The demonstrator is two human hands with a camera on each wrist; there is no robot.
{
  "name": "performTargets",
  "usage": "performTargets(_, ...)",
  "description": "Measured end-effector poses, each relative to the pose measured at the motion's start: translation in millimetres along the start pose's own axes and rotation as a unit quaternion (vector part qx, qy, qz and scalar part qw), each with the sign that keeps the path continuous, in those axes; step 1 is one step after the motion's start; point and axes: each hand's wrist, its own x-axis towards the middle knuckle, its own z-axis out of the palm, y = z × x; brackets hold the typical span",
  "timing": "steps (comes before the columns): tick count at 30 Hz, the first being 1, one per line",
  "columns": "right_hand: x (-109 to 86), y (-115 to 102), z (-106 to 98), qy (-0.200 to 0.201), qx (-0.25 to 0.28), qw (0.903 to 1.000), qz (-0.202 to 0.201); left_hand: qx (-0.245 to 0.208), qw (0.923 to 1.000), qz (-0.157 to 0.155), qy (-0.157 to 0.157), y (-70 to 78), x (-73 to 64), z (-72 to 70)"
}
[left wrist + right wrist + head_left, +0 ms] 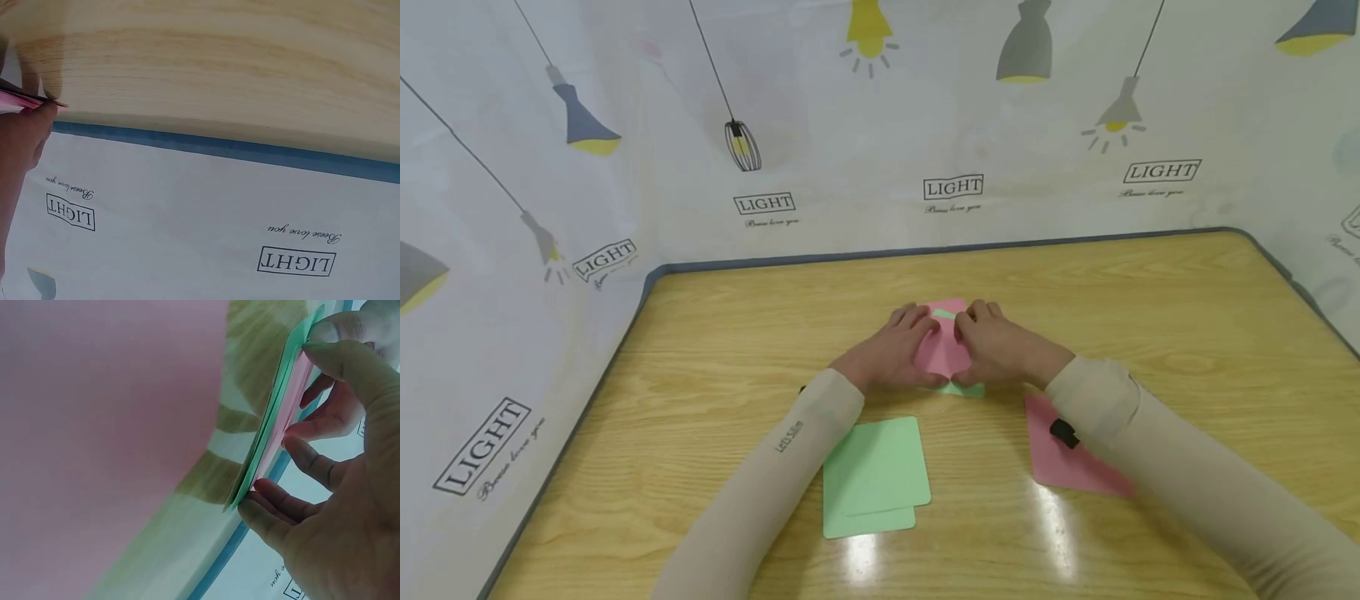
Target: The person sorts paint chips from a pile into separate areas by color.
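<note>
In the head view, a small stack of pink cards (943, 354) and green cards (967, 390) sits between both hands near the table's middle. The left hand (891, 350) grips the stack from the left, and the right hand (1003, 346) grips it from the right. Seen from the right wrist, the stack stands on edge, with a green card (265, 434) beside pink ones and right-hand fingertips (265, 519) on its edge. In the left wrist view, the left hand (28, 137) pinches the stack's pink edge (19, 100). Several fingers overlap, hiding part of the stack.
Nearer the body lie overlapping green cards (880, 467), left of centre. A pink card (1067, 467) lies under the right forearm, partly covered by the sleeve. The wooden table (760, 333) ends at a wall sheet (850, 150) printed with lamps, with a dark edge strip.
</note>
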Motion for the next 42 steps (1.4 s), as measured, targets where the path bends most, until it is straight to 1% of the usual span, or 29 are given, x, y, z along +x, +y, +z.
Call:
performTargets(5,-2.3,0.4,0.2,-0.002,-0.006,0.9999,-0.013,0.012,0.9996,0.018,0.017,-0.3,1.5,0.3)
performTargets(10,-2.6,2.1,3.6,0.003,-0.002,0.9996,-0.028,0.012,0.9992,0.021,0.031,1.4,1.1,1.1)
performTargets(14,-2.4,4.8,6.5,0.017,-0.005,0.999,-0.04,0.026,0.9984,0.026,0.043,1.4,1.2,3.4)
performTargets(17,-2.8,6.4,7.4,0.033,-0.011,0.9978,-0.056,0.041,0.9972,0.031,0.055,0.6,1.7,5.3)
performTargets(21,-2.4,7.5,7.3,0.043,-0.015,0.9965,-0.07,0.044,0.9964,0.033,0.064,0.3,0.9,6.3)
performTargets(24,-2.0,7.6,6.5,0.038,-0.012,0.9966,-0.072,0.041,0.9965,0.035,0.064,0.2,-0.1,6.0)
performTargets(27,-2.0,6.9,5.9,0.029,-0.012,0.997,-0.07,0.048,0.9957,0.045,0.064,0.1,-1.0,5.9)
performTargets(31,-2.1,3.7,4.7,0.018,-0.037,0.9972,-0.062,0.058,0.9936,0.066,0.071,-0.7,-2.6,7.0)
performTargets(35,-3.8,0.3,2.8,0.009,-0.058,0.9971,-0.049,0.057,0.9936,0.072,0.067,-3.4,-4.5,9.4)
performTargets(39,-7.4,-0.5,0.9,0.017,-0.061,0.9968,-0.049,0.05,0.9943,0.067,0.066,-4.1,-6.4,7.9)
performTargets(42,-11.2,0.4,-0.4,0.031,-0.057,0.996,-0.062,0.045,0.9932,0.076,0.076,-1.8,-7.2,5.7)
